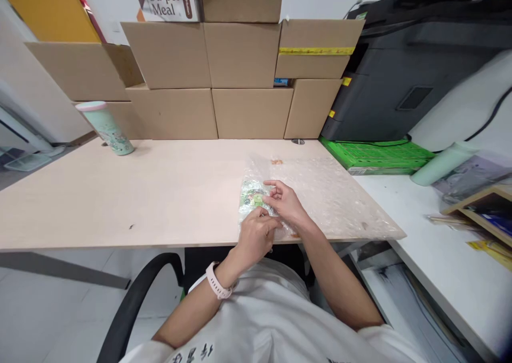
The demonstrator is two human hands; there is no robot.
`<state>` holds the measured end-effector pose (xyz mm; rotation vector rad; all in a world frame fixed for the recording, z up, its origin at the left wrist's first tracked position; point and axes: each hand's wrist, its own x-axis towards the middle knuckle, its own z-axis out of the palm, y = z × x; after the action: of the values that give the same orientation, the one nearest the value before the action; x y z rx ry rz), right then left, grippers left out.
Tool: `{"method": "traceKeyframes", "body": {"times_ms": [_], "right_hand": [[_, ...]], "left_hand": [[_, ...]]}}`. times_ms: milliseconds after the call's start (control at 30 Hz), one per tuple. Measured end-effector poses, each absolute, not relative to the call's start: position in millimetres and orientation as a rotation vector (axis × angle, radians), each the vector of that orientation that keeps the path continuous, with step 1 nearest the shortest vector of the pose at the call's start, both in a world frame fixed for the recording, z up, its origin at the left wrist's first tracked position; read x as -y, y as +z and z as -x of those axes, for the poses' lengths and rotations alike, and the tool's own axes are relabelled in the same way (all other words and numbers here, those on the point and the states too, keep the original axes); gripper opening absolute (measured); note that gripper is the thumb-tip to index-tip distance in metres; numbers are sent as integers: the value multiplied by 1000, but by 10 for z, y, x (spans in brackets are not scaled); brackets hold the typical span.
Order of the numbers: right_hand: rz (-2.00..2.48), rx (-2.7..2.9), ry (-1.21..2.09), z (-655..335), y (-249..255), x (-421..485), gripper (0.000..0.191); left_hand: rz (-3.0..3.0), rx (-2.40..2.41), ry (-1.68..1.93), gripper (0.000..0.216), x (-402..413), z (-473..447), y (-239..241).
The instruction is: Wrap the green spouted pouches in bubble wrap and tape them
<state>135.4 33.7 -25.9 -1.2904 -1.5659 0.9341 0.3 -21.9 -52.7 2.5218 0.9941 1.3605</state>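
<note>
A sheet of clear bubble wrap (332, 192) lies on the pale wooden desk (120, 192) near its front right corner. At the sheet's left edge a small green and white object (251, 196) sits partly rolled in the wrap. My left hand (256, 235), with a pink watch on the wrist, has its fingers curled and pressed on the wrap at the object's near side. My right hand (285, 202) rests on the wrap just right of the object, fingers bent and pinching the wrapped edge.
Stacked cardboard boxes (240, 80) line the desk's back edge. A mint tumbler (106, 128) stands back left. A black printer (416, 64) on a green crate (376, 155) is at right, with a white side table (440, 235) holding papers and a green bottle (440, 165).
</note>
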Motion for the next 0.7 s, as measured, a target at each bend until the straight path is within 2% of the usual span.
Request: {"method": "traceKeyframes", "body": {"times_ms": [100, 233, 400, 500, 600, 700], "right_hand": [[1257, 1567, 921, -1347, -286, -321, 42], [1380, 1759, 593, -1323, -288, -253, 47], [1625, 1967, 210, -1318, -237, -138, 32], [1671, 2097, -8, -1362, -222, -105, 27], [1659, 2164, -70, -1416, -247, -107, 28], [1637, 2167, -68, -1445, -277, -121, 27]], "left_hand": [[-2513, -996, 1366, 32, 225, -4, -532], [-2527, -1013, 1311, 35, 211, -3, -540], [-2490, -946, 1234, 38, 277, 11, -423], [-2296, -854, 1178, 31, 405, 120, -296], [-1938, -1093, 1395, 31, 459, 367, -285], [-1534, -1330, 1564, 52, 391, 632, -414]]}}
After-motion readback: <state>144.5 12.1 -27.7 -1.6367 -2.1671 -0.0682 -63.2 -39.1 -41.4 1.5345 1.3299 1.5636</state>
